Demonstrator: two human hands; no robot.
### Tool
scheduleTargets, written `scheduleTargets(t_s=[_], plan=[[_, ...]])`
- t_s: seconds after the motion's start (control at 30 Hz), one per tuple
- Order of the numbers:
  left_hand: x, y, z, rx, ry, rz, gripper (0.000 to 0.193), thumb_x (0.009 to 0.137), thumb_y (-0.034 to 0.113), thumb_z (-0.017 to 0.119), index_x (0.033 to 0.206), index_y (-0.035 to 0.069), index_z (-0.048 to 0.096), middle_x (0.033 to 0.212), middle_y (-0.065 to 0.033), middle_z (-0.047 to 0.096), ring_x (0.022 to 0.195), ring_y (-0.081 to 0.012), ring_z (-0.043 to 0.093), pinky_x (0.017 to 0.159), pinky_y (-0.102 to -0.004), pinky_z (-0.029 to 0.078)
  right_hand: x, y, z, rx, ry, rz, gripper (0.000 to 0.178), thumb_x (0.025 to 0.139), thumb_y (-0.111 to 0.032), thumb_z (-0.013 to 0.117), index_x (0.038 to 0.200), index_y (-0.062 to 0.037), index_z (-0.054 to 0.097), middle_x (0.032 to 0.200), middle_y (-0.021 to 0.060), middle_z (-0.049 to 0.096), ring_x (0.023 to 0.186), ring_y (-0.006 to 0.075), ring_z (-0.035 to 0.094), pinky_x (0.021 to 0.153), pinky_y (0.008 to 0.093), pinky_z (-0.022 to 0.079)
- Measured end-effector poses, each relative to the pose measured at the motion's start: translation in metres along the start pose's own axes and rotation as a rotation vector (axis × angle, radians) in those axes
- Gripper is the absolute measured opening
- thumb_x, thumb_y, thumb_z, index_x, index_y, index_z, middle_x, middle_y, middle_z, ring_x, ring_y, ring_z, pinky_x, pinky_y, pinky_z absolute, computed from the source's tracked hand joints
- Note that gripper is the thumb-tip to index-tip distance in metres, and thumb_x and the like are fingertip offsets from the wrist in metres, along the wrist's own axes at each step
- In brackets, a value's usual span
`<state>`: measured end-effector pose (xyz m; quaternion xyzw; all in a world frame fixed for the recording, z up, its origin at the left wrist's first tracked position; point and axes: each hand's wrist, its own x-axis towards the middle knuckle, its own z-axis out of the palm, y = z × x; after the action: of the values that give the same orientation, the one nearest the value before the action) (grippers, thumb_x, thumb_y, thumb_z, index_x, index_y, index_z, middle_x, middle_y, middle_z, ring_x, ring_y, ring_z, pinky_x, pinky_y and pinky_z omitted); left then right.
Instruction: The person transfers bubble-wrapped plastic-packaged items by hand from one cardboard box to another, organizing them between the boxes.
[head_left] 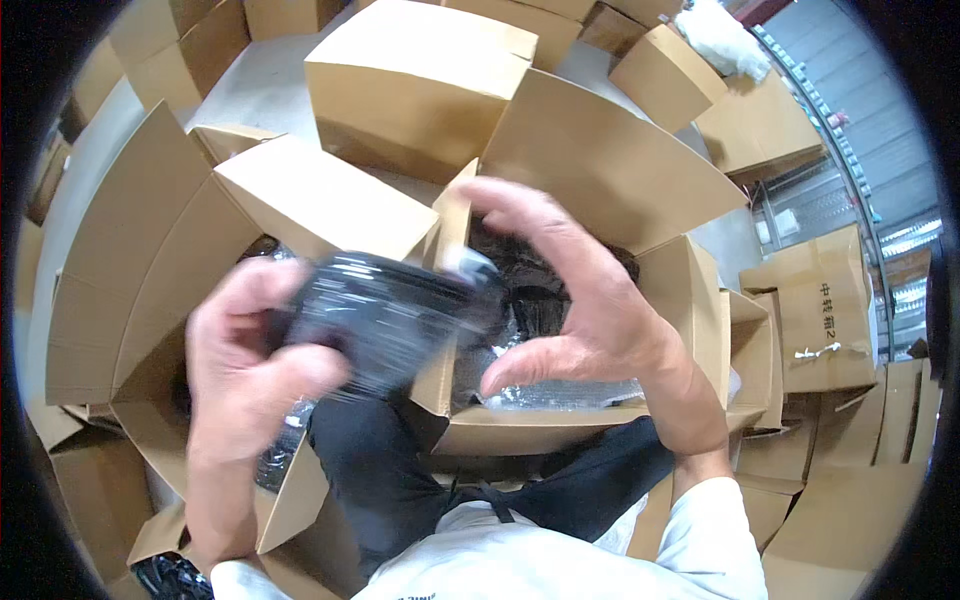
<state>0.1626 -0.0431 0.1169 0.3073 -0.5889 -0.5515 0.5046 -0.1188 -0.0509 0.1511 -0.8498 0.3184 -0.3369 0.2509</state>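
Observation:
My left hand (235,365) grips the near left end of a dark package (380,315) wrapped in shiny clear film, its thumb on top. The package is blurred, so what is inside cannot be made out. Its right end, with a pale blurred spot, points toward my right hand (600,310). That hand is open, thumb and fingers spread apart, over an open cardboard box (545,435) in front of me. Inside the box lie dark items and a clear plastic-wrapped bundle (555,390). Beneath my left hand stands another open carton (150,335) with dark wrapped items partly hidden.
Raised flaps (610,150) stand around both boxes. A closed carton (420,85) sits beyond them, and further cartons (815,310) crowd the right side. Dark packages (170,577) show at the lower left. A white plastic bag (722,40) rests on boxes at the far right.

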Motion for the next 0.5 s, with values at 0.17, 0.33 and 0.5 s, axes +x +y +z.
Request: scheduleTargets(t_s=[0.17,0.33,0.5], plan=[[0.02,-0.021,0.028,-0.007,-0.041,-0.217,0.055,0.089,0.015,0.073,0.135,-0.002,0.048,0.112,-0.007,0.058,0.097,-0.0146,0.062,0.085,-0.0265,0.052,-0.051,0.019,-0.011,0.38,-0.127,0.539,0.06,0.074,-0.015,0.086,0.124,0.0012,0.057,0.109,0.0106,0.068,0.097,0.0156,0.063,0.089,0.0305,0.051],[-0.029,-0.068,-0.089,0.173,0.393,-0.414,0.033,0.1,0.026,0.06,0.125,0.004,0.06,0.104,-0.0047,0.064,0.095,-0.0142,0.065,0.084,-0.0275,0.055,-0.224,0.173,-0.029,0.273,0.335,1.186,0.046,0.084,-0.029,0.076,0.118,-0.0007,0.061,0.104,0.004,0.066,0.088,0.0131,0.059,0.086,0.0305,0.049],[-0.123,-0.138,-0.204,0.176,0.868,-0.67,0.027,0.096,0.031,0.066,0.106,0.006,0.064,0.089,-0.0014,0.062,0.077,-0.0106,0.061,0.066,-0.0233,0.052,-0.306,0.237,0.012,0.885,0.548,1.253,0.039,0.099,-0.025,0.061,0.133,-0.0076,0.053,0.123,0.0065,0.064,0.113,0.0235,0.06,0.1,0.0438,0.047]])
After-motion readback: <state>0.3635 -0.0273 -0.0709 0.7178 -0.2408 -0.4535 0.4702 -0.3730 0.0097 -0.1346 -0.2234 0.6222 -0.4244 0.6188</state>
